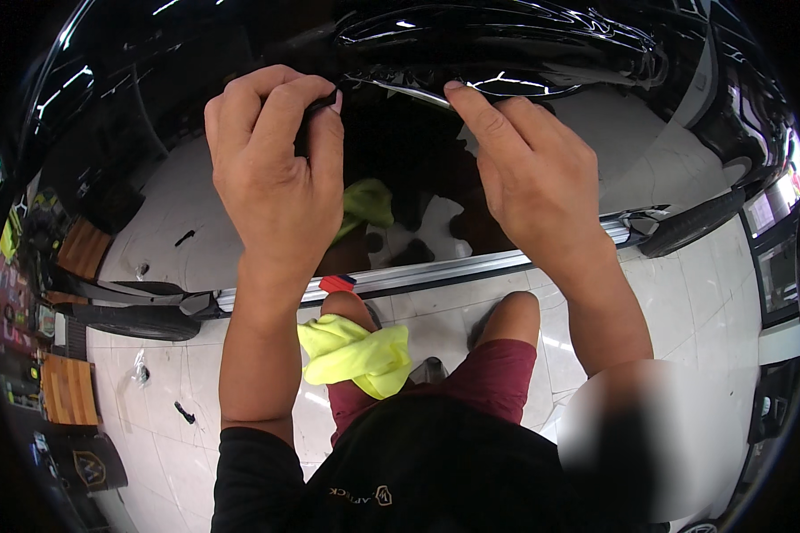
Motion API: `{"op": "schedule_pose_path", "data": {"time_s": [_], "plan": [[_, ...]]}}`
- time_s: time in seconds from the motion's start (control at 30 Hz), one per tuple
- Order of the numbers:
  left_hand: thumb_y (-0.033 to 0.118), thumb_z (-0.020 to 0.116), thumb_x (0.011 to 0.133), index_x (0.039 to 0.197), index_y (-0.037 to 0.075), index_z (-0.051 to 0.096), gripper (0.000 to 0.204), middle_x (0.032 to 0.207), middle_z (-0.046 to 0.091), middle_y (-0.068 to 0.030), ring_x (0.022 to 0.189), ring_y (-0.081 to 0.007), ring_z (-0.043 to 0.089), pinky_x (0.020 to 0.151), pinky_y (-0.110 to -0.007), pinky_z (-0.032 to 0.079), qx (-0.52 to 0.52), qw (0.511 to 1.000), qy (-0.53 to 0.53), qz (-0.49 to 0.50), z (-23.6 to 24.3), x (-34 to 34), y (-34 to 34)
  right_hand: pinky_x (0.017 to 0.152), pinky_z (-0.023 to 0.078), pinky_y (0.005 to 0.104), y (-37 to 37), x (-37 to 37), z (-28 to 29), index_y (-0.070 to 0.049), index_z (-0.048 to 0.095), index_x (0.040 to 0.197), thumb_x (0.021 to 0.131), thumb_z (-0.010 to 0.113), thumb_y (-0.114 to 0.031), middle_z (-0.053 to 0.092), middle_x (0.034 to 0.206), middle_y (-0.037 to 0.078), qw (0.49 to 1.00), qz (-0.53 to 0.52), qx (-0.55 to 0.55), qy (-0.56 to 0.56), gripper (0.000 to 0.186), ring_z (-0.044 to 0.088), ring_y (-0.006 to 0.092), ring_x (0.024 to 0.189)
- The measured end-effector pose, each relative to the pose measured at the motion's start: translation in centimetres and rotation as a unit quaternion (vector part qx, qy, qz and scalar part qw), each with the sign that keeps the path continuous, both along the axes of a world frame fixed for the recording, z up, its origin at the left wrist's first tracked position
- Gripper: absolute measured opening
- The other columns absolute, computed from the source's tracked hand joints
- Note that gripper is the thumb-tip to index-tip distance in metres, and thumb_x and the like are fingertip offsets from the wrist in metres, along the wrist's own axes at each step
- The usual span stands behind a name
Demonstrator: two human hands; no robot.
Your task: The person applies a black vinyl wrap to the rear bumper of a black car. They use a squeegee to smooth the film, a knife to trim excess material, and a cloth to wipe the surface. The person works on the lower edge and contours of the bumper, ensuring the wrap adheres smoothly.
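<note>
A person's left hand [280, 169] has its grip pinched tight on a small dark piece [321, 101], held between thumb and pointer finger. The piece is up by the side of a shiny black car [507, 40]. Its long way slants, with the right end higher than the left. Just beside it, a thin shiny strip [409, 91] runs sideways between the two hands, dipping a little to the right. The right hand [538, 169] has its pointer fingertip at the strip's right end; its thumb is hidden, so one cannot tell if that grip pinches anything. A yellow cloth [364, 354] lies on the left leg.
</note>
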State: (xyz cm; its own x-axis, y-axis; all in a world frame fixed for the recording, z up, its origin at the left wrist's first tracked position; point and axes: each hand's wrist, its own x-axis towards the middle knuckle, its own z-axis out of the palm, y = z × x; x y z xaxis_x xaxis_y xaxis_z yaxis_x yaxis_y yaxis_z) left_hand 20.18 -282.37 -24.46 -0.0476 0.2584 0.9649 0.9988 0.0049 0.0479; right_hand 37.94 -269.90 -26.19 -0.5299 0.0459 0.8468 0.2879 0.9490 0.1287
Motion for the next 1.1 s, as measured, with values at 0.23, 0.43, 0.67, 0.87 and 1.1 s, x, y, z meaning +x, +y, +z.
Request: {"op": "schedule_pose_path", "data": {"time_s": [0.23, 0.43, 0.67, 0.87, 1.1], "plan": [[-0.001, 0.071, 0.076, 0.089, 0.007, 0.07, 0.015, 0.096, 0.064, -0.0052, 0.092, -0.023, 0.054, 0.076, -0.034, 0.043, 0.0, 1.0, 0.017, -0.008, -0.4, -0.4, -0.2, 0.062, 0.049, 0.0343, 0.3, 0.5, 0.8, -0.01, 0.063, 0.124, 0.073, 0.066, -0.003, 0.056, 0.082, 0.004, 0.999, -0.009, 0.038, -0.015, 0.052, 0.06, 0.0214, 0.074], [-0.004, 0.07, 0.074, 0.089, 0.006, 0.069, 0.018, 0.095, 0.065, -0.0054, 0.092, -0.0244, 0.056, 0.079, -0.034, 0.044, -0.006, 0.999, 0.033, -0.021, -0.6, -0.6, -0.4, 0.064, 0.049, 0.0338, 0.8, 0.9, 0.9, -0.012, 0.063, 0.123, 0.072, 0.066, -0.002, 0.057, 0.083, 0.003, 0.996, -0.029, 0.078, -0.016, 0.052, 0.059, 0.0207, 0.075], [0.0, 0.07, 0.081, 0.092, 0.004, 0.068, 0.012, 0.097, 0.068, -0.0085, 0.092, -0.0223, 0.061, 0.075, -0.032, 0.047, -0.058, 0.996, 0.067, 0.014, 0.2, -0.9, -1.1, 0.063, 0.049, 0.033, 1.0, 0.8, 1.4, -0.013, 0.063, 0.122, 0.071, 0.067, -0.001, 0.057, 0.083, 0.003, 0.995, -0.029, 0.092, -0.032, 0.053, 0.059, 0.0209, 0.075], [0.006, 0.075, 0.077, 0.093, 0.004, 0.063, 0.021, 0.089, 0.06, -0.0085, 0.08, -0.027, 0.055, 0.07, -0.038, 0.042, -0.038, 0.999, 0.001, -0.014, -1.6, 0.2, -0.8, 0.059, 0.048, 0.0311, 1.1, 0.8, 1.5, -0.01, 0.065, 0.123, 0.076, 0.066, 0.008, 0.061, 0.079, 0.007, 0.997, 0.041, 0.065, -0.011, 0.051, 0.058, 0.0214, 0.066], [0.019, 0.076, 0.087, 0.101, 0.003, 0.06, 0.027, 0.085, 0.064, -0.0077, 0.074, -0.0133, 0.059, 0.066, -0.026, 0.045, -0.025, 0.985, -0.168, -0.02, -1.2, 2.2, 0.0, 0.063, 0.05, 0.0265, 0.9, 2.2, 1.2, -0.005, 0.066, 0.117, 0.089, 0.063, 0.004, 0.069, 0.089, 0.012, 0.998, 0.046, -0.032, 0.023, 0.03, 0.065, 0.0207, 0.071]]}}
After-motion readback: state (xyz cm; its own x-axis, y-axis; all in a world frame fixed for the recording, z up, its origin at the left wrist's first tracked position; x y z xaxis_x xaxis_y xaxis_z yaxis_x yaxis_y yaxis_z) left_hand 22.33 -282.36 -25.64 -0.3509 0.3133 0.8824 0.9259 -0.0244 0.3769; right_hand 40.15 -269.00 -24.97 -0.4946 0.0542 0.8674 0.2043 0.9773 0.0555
